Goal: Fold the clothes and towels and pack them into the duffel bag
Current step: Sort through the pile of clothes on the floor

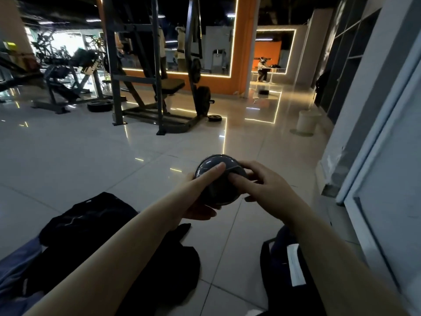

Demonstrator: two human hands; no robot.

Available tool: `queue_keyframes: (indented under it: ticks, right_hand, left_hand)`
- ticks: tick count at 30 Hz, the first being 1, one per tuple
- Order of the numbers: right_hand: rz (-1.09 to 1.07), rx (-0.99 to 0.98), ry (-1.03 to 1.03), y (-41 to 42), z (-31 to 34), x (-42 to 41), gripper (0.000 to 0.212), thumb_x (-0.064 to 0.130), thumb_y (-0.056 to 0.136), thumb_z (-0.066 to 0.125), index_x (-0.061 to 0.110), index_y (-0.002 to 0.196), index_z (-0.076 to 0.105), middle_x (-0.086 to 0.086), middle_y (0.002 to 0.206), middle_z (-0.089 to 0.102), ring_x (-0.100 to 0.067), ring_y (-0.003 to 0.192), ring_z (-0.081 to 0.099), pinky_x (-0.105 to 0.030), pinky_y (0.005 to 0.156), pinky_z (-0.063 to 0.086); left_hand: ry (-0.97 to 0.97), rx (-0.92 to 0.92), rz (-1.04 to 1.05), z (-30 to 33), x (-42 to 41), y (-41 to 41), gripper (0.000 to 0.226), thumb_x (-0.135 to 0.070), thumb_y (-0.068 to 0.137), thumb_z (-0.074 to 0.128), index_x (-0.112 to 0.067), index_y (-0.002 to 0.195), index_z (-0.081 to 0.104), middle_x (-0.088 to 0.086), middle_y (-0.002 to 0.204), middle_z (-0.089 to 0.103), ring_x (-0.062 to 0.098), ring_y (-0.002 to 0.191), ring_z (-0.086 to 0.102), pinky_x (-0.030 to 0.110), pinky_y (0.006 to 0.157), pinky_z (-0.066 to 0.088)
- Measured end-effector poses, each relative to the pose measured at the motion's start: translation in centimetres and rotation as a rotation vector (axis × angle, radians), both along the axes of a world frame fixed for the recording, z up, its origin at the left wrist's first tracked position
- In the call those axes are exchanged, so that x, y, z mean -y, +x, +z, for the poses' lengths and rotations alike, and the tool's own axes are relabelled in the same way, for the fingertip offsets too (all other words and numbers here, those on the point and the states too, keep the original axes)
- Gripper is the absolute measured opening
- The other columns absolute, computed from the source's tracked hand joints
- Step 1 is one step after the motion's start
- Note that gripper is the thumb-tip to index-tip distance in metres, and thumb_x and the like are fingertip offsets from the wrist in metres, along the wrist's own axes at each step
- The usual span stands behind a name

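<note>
A dark, round, glossy object (pixel 218 179) is held above the tiled floor (pixel 91 160) between both hands. The left hand (pixel 200 201) is cupped beneath and around the object, with its thumb (pixel 214 171) laid across the shiny top and its fingers curled under the lower edge. The right hand (pixel 262 185) is placed against the object's right side, its index finger (pixel 237 179) pressed on the top surface and its other fingers curled round the edge; what the object is cannot be told from the view. Dark clothes (pixel 95 226) are seen lying crumpled and unfolded on the floor at lower left, partly hidden under the left forearm, and a second black garment (pixel 173 265) is spread just beside them, nearer the middle. A strip of blue fabric (pixel 13 270) is seen at the far left edge, touching the dark pile. The duffel bag (pixel 282 265), dark with a white label, is seen on the floor at lower right, partly covered by the right forearm; whether it is open cannot be told. Farther off, a grey weight rack (pixel 145 71) with a padded bench is stood on the floor, with weight plates (pixel 100 106) lying near its foot. A pale bin (pixel 307 120) is stood near the right wall, and a seated person (pixel 262 69) is visible well apart in the orange-lit background.
</note>
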State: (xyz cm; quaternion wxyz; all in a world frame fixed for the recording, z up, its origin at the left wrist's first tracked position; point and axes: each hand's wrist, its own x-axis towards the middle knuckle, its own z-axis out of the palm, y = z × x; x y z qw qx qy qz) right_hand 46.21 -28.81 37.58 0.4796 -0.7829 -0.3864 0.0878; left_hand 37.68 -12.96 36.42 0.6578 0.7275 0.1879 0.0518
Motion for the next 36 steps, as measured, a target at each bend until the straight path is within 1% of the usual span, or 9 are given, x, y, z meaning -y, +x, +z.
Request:
queue_keyframes:
  ticks: [4, 10, 13, 17, 22, 24, 27, 32, 36]
  right_hand:
    - [-0.024, 0.187, -0.096, -1.4, -0.1, 2.7, 0.087, 0.056, 0.07, 0.073, 0.037, 0.144, 0.03, 0.019, 0.139, 0.032, -0.003, 0.121, 0.041, -0.024, 0.097, 0.041]
    - [-0.215, 0.354, -0.072, -3.7, -1.6, 6.4, 0.097, 0.037, 0.061, 0.087, 0.034, 0.142, 0.032, 0.012, 0.136, 0.037, -0.007, 0.117, 0.044, -0.032, 0.094, 0.047]
    - [-0.37, 0.285, -0.054, -4.2, -0.5, 9.5, 0.112, 0.038, 0.057, 0.089, 0.041, 0.146, 0.021, 0.013, 0.128, 0.036, -0.006, 0.109, 0.048, -0.029, 0.093, 0.048]
    - [-0.51, 0.145, 0.151, -5.9, 0.8, 15.1, 0.099, 0.041, 0.055, 0.088, 0.043, 0.138, 0.035, 0.023, 0.124, 0.046, 0.001, 0.112, 0.052, -0.021, 0.091, 0.048]
    - [-0.712, 0.017, 0.317, -9.2, 1.2, 20.6, 0.082, 0.051, 0.04, 0.081, 0.043, 0.116, 0.052, 0.024, 0.115, 0.057, -0.001, 0.094, 0.064, -0.017, 0.073, 0.054]
    - [-0.795, 0.013, 0.345, -10.7, 1.5, 22.4, 0.093, 0.054, 0.038, 0.078, 0.042, 0.126, 0.047, 0.026, 0.115, 0.054, 0.003, 0.094, 0.062, -0.013, 0.073, 0.053]
    - [-0.911, 0.056, 0.268, -12.8, 1.5, 24.9, 0.112, 0.062, 0.043, 0.073, 0.046, 0.143, 0.025, 0.024, 0.119, 0.047, -0.001, 0.107, 0.057, -0.016, 0.079, 0.051]
    - [-0.927, 0.182, -0.156, -14.8, 0.2, 28.6, 0.111, 0.072, 0.049, 0.064, 0.044, 0.147, 0.019, 0.012, 0.146, 0.027, -0.005, 0.123, 0.042, -0.028, 0.092, 0.045]
    - [-0.716, -0.063, -0.367, -15.5, -2.3, 30.3, 0.099, 0.06, 0.056, 0.077, 0.049, 0.143, 0.029, 0.027, 0.135, 0.037, 0.004, 0.116, 0.042, -0.018, 0.092, 0.039]
  left_hand:
    - [-0.031, -0.121, -0.178, -0.7, 1.1, 0.1, 0.097, -0.089, 0.051, 0.059, -0.012, 0.109, 0.066, 0.014, 0.08, 0.071, 0.022, 0.063, 0.066, 0.033, 0.066, 0.053]
    - [0.017, -0.046, -0.349, -1.7, 4.2, 1.1, 0.092, -0.089, 0.058, 0.046, -0.012, 0.106, 0.064, 0.014, 0.08, 0.068, 0.021, 0.07, 0.066, 0.04, 0.073, 0.058]
    - [0.053, 0.079, -0.455, -1.4, 6.1, 1.8, 0.092, -0.086, 0.041, 0.066, -0.022, 0.106, 0.06, 0.004, 0.079, 0.065, 0.015, 0.073, 0.065, 0.038, 0.078, 0.058]
    - [0.228, 0.2, -0.58, -0.1, 10.4, 2.7, 0.073, -0.066, 0.041, 0.069, -0.044, 0.109, 0.054, -0.002, 0.112, 0.058, 0.007, 0.094, 0.059, 0.022, 0.075, 0.05]
    - [0.241, 0.336, -0.765, 0.6, 17.6, 2.4, 0.115, -0.044, 0.04, 0.091, -0.031, 0.14, 0.037, -0.013, 0.128, 0.045, -0.011, 0.111, 0.047, 0.011, 0.091, 0.042]
    - [0.42, 0.394, -0.759, 0.1, 20.6, 1.9, 0.121, -0.044, 0.041, 0.092, -0.029, 0.143, 0.029, -0.008, 0.132, 0.046, 0.0, 0.115, 0.048, 0.018, 0.095, 0.045]
    - [0.566, 0.43, -0.668, -0.5, 24.2, 1.6, 0.109, -0.06, 0.043, 0.081, -0.033, 0.137, 0.034, -0.005, 0.131, 0.049, 0.016, 0.115, 0.052, 0.041, 0.098, 0.048]
    - [0.296, 0.271, -0.855, -4.7, 27.2, 0.2, 0.088, -0.041, 0.05, 0.091, -0.036, 0.127, 0.049, -0.016, 0.111, 0.063, 0.005, 0.101, 0.061, 0.027, 0.087, 0.054]
    - [0.313, 0.108, -0.998, -8.7, 28.1, -0.9, 0.081, -0.039, 0.049, 0.092, -0.034, 0.121, 0.054, -0.016, 0.11, 0.063, 0.004, 0.102, 0.06, 0.03, 0.091, 0.053]
